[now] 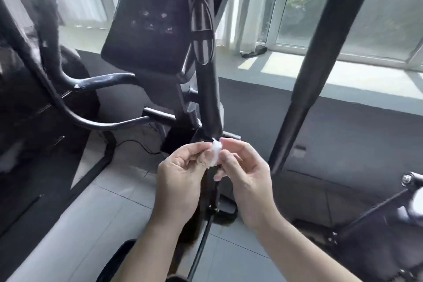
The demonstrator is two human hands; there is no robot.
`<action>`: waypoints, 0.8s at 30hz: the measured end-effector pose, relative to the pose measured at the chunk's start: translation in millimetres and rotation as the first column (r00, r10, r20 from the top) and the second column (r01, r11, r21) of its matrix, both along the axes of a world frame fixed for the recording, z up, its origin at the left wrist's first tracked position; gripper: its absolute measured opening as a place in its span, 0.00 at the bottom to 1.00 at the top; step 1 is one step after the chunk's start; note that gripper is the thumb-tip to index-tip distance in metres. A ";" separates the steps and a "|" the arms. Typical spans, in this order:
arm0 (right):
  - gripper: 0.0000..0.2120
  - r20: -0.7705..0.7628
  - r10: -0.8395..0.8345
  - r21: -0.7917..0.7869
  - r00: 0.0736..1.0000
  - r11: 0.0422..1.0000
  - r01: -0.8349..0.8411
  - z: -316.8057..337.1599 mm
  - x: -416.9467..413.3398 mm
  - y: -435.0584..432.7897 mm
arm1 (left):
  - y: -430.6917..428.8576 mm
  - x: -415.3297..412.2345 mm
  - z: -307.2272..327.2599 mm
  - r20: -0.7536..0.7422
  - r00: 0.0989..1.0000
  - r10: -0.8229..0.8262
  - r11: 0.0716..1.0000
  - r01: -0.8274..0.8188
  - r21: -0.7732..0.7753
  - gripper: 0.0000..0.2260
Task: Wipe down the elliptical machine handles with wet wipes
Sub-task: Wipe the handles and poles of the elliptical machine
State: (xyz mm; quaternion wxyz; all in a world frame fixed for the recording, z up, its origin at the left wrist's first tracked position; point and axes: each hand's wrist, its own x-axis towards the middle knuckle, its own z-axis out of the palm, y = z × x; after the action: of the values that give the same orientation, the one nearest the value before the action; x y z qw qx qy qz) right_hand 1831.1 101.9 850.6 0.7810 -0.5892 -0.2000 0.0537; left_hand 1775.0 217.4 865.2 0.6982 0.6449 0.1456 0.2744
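Your left grip (pixel 183 167) and right grip (pixel 243 167) both pinch the bunched wipe (pixel 216 152), held just below the handle (pixel 207 89); contact unclear. Step: likely readying the wipe. Next, you'd open it out and wrap the handle.

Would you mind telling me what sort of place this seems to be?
Likely a gym or workout room: an elliptical console, its upright handle, and curved grip bars at left.

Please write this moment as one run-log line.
left hand: pinches wet wipe | right hand: pinches wet wipe | handle: contact unclear
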 end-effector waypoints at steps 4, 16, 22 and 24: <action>0.05 -0.034 0.077 0.045 0.996 0.996 -0.075 -2.4 9.9 -4.6 | -8.8 2.0 2.9 -0.034 0.997 0.072 0.972 -0.062 0.226 0.05; 0.04 -0.286 -0.061 0.193 0.956 0.974 0.120 -25.2 63.8 11.3 | -18.3 24.7 30.5 -0.088 0.900 0.427 0.851 -0.367 0.375 0.10; 0.07 -0.405 0.024 0.271 0.914 0.958 0.094 -29.1 82.5 38.7 | -23.3 34.8 41.9 -0.078 0.874 0.479 0.785 -0.387 0.484 0.02; 0.05 -0.395 0.019 0.267 0.919 0.959 0.095 -28.2 74.7 35.6 | -21.3 36.7 42.7 -0.073 0.863 0.500 0.763 -0.399 0.508 0.04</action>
State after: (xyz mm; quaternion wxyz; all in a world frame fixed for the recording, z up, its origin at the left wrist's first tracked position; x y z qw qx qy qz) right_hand 1905.8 137.5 822.4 0.8816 -0.4535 -0.0332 0.1268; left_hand 1811.7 196.0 907.9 0.4121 0.7665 0.2954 0.3941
